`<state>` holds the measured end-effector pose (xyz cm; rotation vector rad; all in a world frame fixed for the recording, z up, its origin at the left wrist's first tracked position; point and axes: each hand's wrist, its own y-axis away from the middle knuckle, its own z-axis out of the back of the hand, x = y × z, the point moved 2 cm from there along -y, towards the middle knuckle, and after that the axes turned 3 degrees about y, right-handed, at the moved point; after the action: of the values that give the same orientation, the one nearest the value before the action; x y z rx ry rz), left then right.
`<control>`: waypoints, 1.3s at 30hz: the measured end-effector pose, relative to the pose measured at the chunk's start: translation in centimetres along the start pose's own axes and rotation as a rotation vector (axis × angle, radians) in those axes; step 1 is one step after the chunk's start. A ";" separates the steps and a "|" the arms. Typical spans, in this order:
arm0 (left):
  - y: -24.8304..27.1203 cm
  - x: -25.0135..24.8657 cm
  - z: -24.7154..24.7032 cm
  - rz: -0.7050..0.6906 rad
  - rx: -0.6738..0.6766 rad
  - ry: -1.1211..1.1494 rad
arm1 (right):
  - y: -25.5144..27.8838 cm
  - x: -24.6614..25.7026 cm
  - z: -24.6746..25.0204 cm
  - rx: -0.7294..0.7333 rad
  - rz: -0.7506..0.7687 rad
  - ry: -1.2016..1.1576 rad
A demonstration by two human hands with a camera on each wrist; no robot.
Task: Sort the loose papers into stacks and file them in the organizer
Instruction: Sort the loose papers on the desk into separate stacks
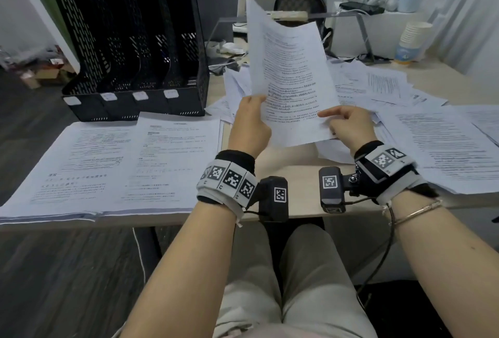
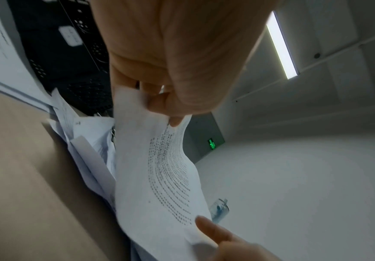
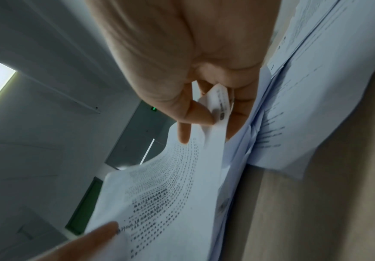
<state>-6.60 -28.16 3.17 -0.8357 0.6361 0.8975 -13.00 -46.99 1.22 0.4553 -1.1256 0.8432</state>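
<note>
Both hands hold up a printed sheet (image 1: 291, 78) above the desk, tilted back. My left hand (image 1: 251, 119) pinches its lower left edge, thumb on the front. My right hand (image 1: 348, 124) pinches the lower right corner. In the left wrist view the sheet (image 2: 150, 176) hangs from the left hand (image 2: 170, 98), and the right wrist view shows the sheet (image 3: 166, 185) pinched by the right hand (image 3: 202, 109). The black mesh organizer (image 1: 135, 48) with several empty slots stands at the back left. Two sorted stacks (image 1: 113, 165) lie in front of it.
Loose papers (image 1: 378, 89) are scattered over the right half of the desk, with a larger stack (image 1: 445, 146) at the right edge. A backpack (image 1: 299, 0), a stack of paper cups (image 1: 413, 38) and a metal stand (image 1: 361, 27) sit behind. Bare desk (image 1: 291, 175) shows near my wrists.
</note>
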 end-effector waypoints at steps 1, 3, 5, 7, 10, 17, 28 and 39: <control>-0.1 0.4 0.7 0.035 -0.034 0.013 | 0.1 0.4 -0.3 0.012 0.012 0.002; -0.2 1.3 2.2 0.113 -0.127 0.049 | 0.5 1.2 -0.9 0.052 0.042 0.006; -0.3 2.2 3.9 0.174 -0.214 0.077 | 1.0 2.3 -1.8 0.106 0.086 0.006; -0.4 3.1 5.3 0.217 -0.278 0.072 | 1.5 3.4 -2.8 0.148 0.132 0.006; -0.3 4.0 6.7 0.268 -0.340 0.071 | 1.9 4.2 -3.9 0.187 0.176 -0.003; -0.2 3.5 6.8 0.255 -0.383 0.079 | 1.5 3.9 -3.7 0.194 0.183 -0.025; -1.4 -0.3 0.3 -0.050 -0.372 0.074 | 1.2 0.8 2.5 0.080 0.062 -0.155; -1.6 -6.9 -8.3 -0.197 -0.254 0.225 | 2.0 -3.3 10.2 -0.077 0.013 -0.261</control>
<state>-9.65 -38.53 4.69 -1.2191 0.6287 0.7185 -21.25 -54.04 1.94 0.5042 -1.3977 0.7639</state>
